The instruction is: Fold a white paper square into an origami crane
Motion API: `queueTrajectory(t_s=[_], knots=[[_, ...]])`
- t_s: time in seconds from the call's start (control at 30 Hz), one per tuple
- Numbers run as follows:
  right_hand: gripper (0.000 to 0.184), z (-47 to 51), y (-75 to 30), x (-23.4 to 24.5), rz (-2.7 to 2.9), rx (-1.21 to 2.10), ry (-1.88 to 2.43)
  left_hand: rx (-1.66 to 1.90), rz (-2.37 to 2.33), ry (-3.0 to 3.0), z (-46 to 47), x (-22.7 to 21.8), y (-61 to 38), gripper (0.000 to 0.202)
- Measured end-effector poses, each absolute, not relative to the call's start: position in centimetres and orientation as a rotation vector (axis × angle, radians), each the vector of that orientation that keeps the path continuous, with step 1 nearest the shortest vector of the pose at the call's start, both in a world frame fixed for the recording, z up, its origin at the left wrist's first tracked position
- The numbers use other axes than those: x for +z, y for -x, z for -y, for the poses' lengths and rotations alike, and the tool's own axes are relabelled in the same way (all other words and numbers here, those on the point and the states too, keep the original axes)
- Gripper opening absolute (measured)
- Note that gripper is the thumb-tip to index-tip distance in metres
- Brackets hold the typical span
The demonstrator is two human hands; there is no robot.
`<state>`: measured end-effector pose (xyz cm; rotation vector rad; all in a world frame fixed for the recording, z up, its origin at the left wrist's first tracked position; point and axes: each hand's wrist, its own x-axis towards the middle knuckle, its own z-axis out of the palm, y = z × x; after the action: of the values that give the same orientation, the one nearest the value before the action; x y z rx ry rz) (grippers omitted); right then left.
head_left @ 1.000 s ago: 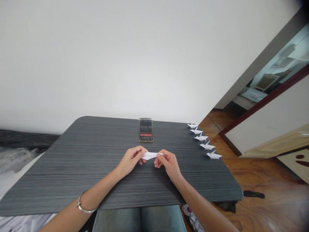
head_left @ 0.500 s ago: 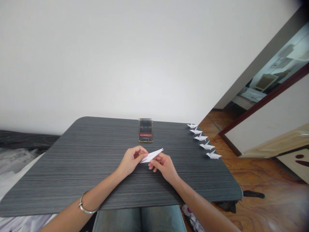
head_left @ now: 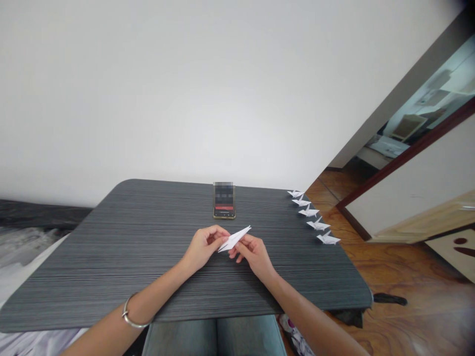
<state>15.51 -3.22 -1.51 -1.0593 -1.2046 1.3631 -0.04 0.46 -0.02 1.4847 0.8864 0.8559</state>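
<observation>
Between my two hands is a piece of folded white paper (head_left: 234, 239), narrow and pointed, its split tip aimed up and to the right. My left hand (head_left: 203, 245) pinches its left part between thumb and fingers. On the lower right side, my right hand (head_left: 254, 253) grips it with the thumb on top and the fingers curled beneath. Both hands are held just over the dark table (head_left: 156, 222). Some fingertips are hidden behind the paper.
Several folded paper cranes (head_left: 318, 224) stand in a row along the table's right edge. A phone (head_left: 224, 200) lies beyond my hands, close to the white wall (head_left: 222, 99). Wooden floor (head_left: 401, 277) shows on the right; white fabric (head_left: 22, 257) lies at the left.
The folded paper has tilted slightly, showing a broader flat face, and my right thumb has shifted a little to the right along it. Everything else stays in place.
</observation>
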Motion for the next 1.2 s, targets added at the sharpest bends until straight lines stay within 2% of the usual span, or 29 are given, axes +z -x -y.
queueTrajectory(t_s=[0.27,0.47,0.7,0.83,1.2], knots=[[0.018,3.25,-15.57,-1.60,1.217,1.332,1.085,0.824,-0.873,-1.577,-0.43,-0.56,-0.02,0.025],[0.015,3.33,-15.40,-1.51,1.222,1.340,1.065,0.772,-0.757,-1.405,-0.36,-0.51,-0.14,0.026],[0.013,3.52,-15.37,-1.33,1.167,1.202,1.066,0.831,-0.743,-1.288,-0.13,-0.16,-0.54,0.023],[0.016,3.55,-15.33,-1.58,1.208,1.182,1.099,0.818,-0.746,-1.276,-0.02,-0.34,-0.76,0.025],[0.012,3.34,-15.31,-1.57,1.198,1.308,1.033,0.897,-0.823,-1.288,0.21,0.18,-0.71,0.026]])
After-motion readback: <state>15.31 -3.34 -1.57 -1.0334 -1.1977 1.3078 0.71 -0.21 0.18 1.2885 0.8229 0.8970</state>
